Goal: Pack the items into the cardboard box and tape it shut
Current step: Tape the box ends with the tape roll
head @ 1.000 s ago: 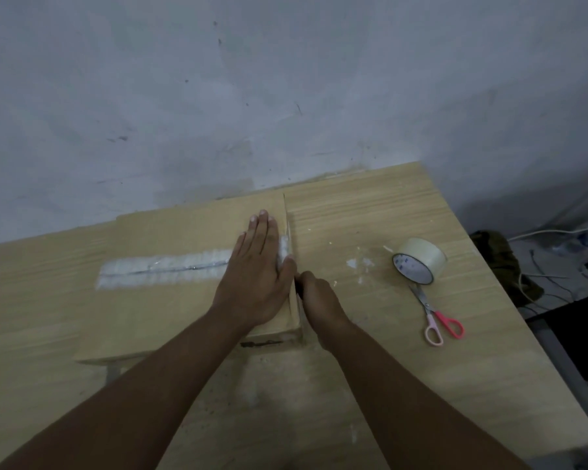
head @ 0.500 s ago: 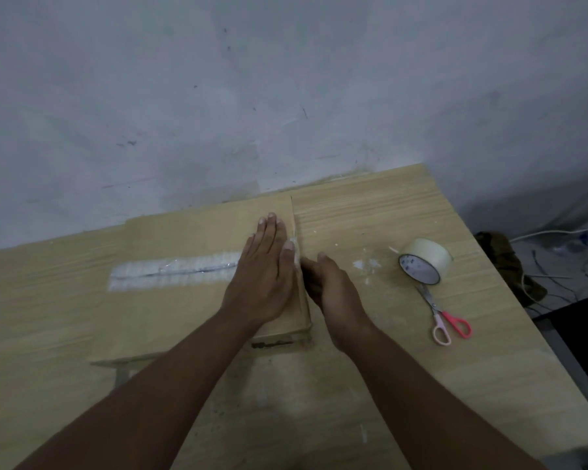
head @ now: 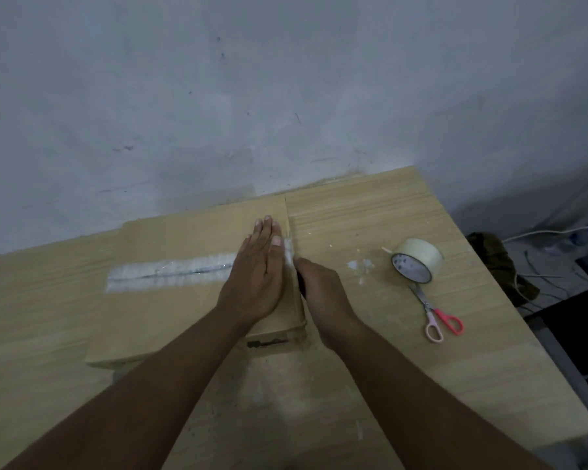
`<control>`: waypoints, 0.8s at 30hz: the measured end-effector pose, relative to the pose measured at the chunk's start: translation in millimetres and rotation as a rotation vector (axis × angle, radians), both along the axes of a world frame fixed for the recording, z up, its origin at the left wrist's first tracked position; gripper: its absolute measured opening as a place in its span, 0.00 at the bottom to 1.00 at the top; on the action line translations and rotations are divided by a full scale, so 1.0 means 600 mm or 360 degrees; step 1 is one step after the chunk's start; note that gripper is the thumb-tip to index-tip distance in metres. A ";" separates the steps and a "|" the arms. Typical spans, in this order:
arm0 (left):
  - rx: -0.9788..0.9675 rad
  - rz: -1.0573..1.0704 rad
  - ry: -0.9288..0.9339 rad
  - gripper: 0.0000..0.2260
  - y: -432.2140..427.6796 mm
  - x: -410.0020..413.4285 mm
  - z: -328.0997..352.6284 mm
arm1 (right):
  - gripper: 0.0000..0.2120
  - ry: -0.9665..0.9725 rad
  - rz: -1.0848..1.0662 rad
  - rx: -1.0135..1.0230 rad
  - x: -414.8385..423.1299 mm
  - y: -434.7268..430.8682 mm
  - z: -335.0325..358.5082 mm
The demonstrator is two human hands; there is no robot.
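Flat left hand covers the tape's right end on the box; right hand alongside, grip unclear.

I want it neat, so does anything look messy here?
Yes. The tape strip across the cardboard box top looks wrinkled, not smooth, and white flecks dot the table beside the tape roll.

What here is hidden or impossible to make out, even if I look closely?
- Head view: contents of the cardboard box, hidden by its shut, taped top.
- Head view: fingers of the right hand, hidden behind its own back at the box's side, so its grip is unclear.
- Head view: a stretch of the tape strip, under the left hand.
- Head view: print inside the tape roll, too small.
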State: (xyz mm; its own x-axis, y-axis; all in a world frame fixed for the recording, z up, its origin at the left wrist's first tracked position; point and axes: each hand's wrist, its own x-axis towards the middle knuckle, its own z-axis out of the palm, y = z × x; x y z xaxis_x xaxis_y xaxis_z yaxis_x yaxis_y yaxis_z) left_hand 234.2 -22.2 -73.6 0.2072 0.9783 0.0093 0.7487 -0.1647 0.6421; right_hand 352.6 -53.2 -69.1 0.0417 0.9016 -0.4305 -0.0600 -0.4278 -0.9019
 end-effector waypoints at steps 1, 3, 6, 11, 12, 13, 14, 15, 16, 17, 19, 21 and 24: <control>-0.0001 0.0010 -0.0013 0.30 -0.001 0.001 0.000 | 0.23 -0.0043 0.0010 -0.0020 -0.001 0.003 0.000; -0.0005 0.0020 -0.0037 0.30 -0.002 0.002 0.001 | 0.26 -0.0094 0.0095 -0.0112 -0.003 0.011 -0.001; -0.0010 0.0023 -0.0078 0.31 -0.002 0.001 0.003 | 0.26 -0.0175 0.0164 -0.0161 0.000 0.015 0.011; -0.0043 0.0186 -0.0606 0.26 -0.010 -0.007 0.020 | 0.11 -0.0793 0.0062 0.0379 -0.012 -0.001 0.019; -0.0016 0.0260 -0.0725 0.25 -0.013 -0.012 0.023 | 0.10 -0.0717 0.0001 0.0378 -0.017 0.001 0.018; 0.0013 0.0339 -0.0795 0.26 -0.015 -0.016 0.024 | 0.09 -0.0595 -0.0060 0.0350 -0.018 0.007 0.018; 0.0029 0.0420 -0.0812 0.26 -0.020 -0.022 0.026 | 0.11 -0.0497 -0.0093 0.0276 -0.020 0.016 0.019; 0.0030 0.0494 -0.0785 0.26 -0.026 -0.027 0.029 | 0.13 -0.0437 -0.0082 0.0206 -0.021 0.025 0.022; 0.0032 0.0550 -0.0700 0.25 -0.033 -0.035 0.030 | 0.15 -0.0424 -0.0036 0.0140 -0.021 0.035 0.023; 0.0047 0.0577 -0.0554 0.24 -0.041 -0.049 0.028 | 0.16 -0.0467 0.0049 0.0105 -0.022 0.042 0.023; 0.0100 0.0539 -0.0164 0.26 -0.056 -0.090 0.016 | 0.15 -0.0750 0.0222 0.0199 -0.027 0.043 0.021; 0.0104 0.0559 0.0300 0.31 -0.066 -0.147 0.006 | 0.11 -0.1015 0.0176 0.0447 -0.033 0.029 0.020; 0.0013 0.0825 0.0698 0.35 -0.075 -0.234 0.011 | 0.18 -0.1301 0.0214 0.0667 -0.039 0.015 0.021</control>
